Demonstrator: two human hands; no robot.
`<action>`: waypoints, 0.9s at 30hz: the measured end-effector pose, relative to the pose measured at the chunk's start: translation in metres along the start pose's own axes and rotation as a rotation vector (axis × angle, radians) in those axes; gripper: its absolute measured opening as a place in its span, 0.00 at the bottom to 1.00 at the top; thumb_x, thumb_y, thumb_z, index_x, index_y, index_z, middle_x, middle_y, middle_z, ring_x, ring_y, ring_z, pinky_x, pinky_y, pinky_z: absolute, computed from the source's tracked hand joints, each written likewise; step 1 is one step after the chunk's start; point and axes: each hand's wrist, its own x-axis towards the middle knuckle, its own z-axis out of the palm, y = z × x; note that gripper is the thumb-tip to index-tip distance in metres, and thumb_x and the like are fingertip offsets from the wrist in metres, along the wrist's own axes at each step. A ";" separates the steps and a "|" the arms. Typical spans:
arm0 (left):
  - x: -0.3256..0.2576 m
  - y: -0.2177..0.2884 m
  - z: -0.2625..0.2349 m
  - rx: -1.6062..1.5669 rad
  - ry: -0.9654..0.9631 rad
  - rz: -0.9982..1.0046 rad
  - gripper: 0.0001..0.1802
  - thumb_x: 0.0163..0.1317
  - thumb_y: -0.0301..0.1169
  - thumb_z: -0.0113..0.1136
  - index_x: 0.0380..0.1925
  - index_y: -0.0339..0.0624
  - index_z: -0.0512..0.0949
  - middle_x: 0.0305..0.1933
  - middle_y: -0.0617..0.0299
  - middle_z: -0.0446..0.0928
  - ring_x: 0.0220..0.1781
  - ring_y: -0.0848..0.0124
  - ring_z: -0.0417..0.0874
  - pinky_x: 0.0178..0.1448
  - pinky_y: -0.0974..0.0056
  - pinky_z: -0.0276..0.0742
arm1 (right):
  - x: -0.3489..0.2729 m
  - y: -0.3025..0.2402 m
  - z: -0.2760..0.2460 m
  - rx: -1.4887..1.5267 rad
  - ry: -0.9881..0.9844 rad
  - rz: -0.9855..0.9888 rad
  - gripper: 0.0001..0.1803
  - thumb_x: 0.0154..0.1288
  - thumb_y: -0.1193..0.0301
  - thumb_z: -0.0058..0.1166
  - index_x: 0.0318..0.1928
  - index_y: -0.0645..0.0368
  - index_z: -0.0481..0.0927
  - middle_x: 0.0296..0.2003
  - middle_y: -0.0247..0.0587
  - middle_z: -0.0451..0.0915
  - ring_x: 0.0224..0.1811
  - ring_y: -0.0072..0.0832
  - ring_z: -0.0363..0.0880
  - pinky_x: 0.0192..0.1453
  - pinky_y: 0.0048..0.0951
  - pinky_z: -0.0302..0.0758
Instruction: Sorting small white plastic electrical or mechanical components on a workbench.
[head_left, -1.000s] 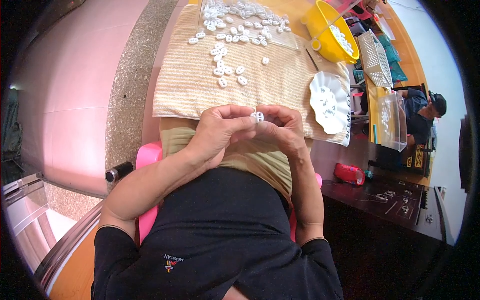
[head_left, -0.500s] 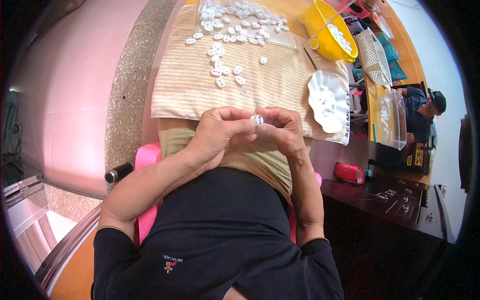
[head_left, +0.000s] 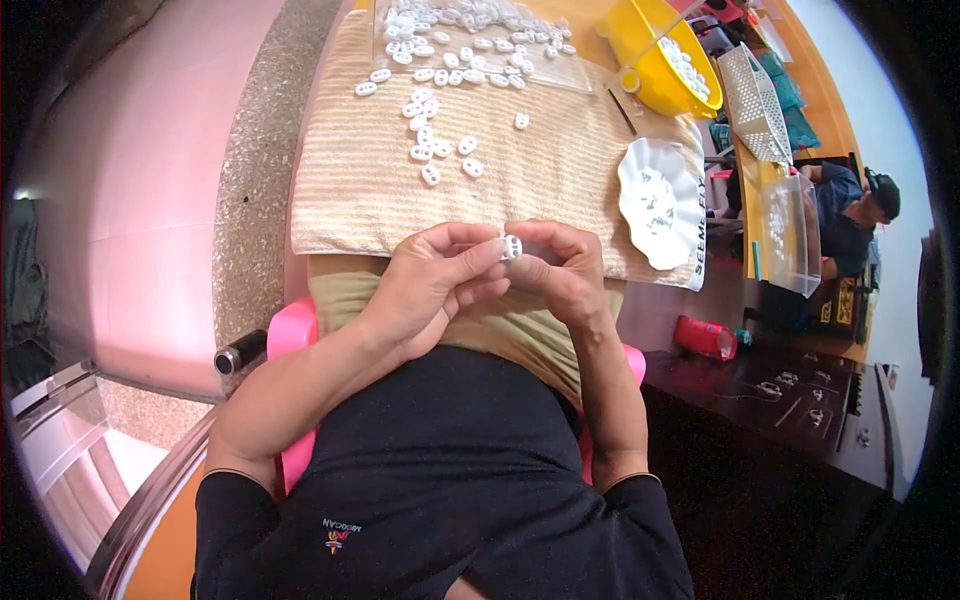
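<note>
Both hands meet just off the near edge of the bench, over the lap, and between them sits one small white two-holed piece (head_left: pixel 512 246). The left hand (head_left: pixel 432 283) has its grip pressed together on the piece from the left, thumb and forefinger pinching its side. The right hand (head_left: pixel 560 272) closes on it from the right, fingertips curled under and around. So the piece is held in the air by both hands at once, clear of the striped cloth (head_left: pixel 560 180).

To do this well, I judge the pinch should stay light and right at the rim, so the two holes stay open to view and the piece can be turned or pressed without slipping. Elbows tucked in, as here, keep the hands steady. A drop would send it into the lap, so working close over the cloth edge looks wiser.

Farther up the cloth a loose cluster of white pieces (head_left: pixel 432 150) lies near the middle, with a thicker spread (head_left: pixel 470 25) at the far edge. A white scalloped dish (head_left: pixel 655 200) sits at the right edge, a yellow bowl (head_left: pixel 655 50) at the far right corner.

Against the frame a second ago, very little differs: the hands hold the same spot and the same pinch, the piece sits between the same fingertips, and the cluster on the cloth has not shifted.
</note>
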 end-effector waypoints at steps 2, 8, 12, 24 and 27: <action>0.001 0.000 -0.001 -0.006 -0.007 -0.014 0.08 0.64 0.27 0.62 0.42 0.39 0.77 0.38 0.61 0.81 0.38 0.75 0.83 0.45 0.70 0.83 | 0.000 -0.002 0.002 0.042 -0.003 0.004 0.17 0.60 0.81 0.61 0.51 0.67 0.79 0.43 0.39 0.83 0.44 0.22 0.81 0.51 0.23 0.77; 0.003 0.005 0.002 -0.018 -0.027 -0.053 0.08 0.65 0.28 0.60 0.42 0.38 0.76 0.38 0.61 0.81 0.39 0.74 0.83 0.46 0.69 0.83 | 0.003 -0.006 0.003 -0.101 0.028 -0.090 0.16 0.57 0.77 0.65 0.46 0.67 0.81 0.41 0.40 0.82 0.44 0.24 0.80 0.49 0.23 0.74; 0.005 0.006 0.002 -0.030 -0.055 -0.058 0.08 0.65 0.28 0.60 0.42 0.38 0.76 0.39 0.61 0.80 0.40 0.74 0.83 0.46 0.69 0.83 | 0.005 -0.009 0.004 -0.085 -0.001 -0.109 0.16 0.56 0.77 0.66 0.46 0.67 0.81 0.42 0.44 0.80 0.45 0.26 0.78 0.49 0.24 0.72; 0.004 0.007 0.002 -0.003 -0.098 -0.066 0.05 0.65 0.29 0.60 0.36 0.41 0.75 0.37 0.63 0.79 0.40 0.75 0.81 0.48 0.69 0.80 | 0.006 -0.002 0.003 -0.134 -0.072 -0.213 0.15 0.60 0.81 0.61 0.48 0.68 0.80 0.47 0.44 0.76 0.43 0.22 0.76 0.47 0.21 0.74; 0.005 0.005 -0.001 0.011 -0.084 -0.056 0.06 0.65 0.29 0.61 0.36 0.40 0.75 0.35 0.63 0.79 0.38 0.75 0.81 0.46 0.69 0.79 | 0.007 -0.004 0.005 -0.123 -0.072 -0.194 0.15 0.59 0.81 0.61 0.48 0.67 0.80 0.46 0.44 0.77 0.42 0.22 0.75 0.46 0.22 0.74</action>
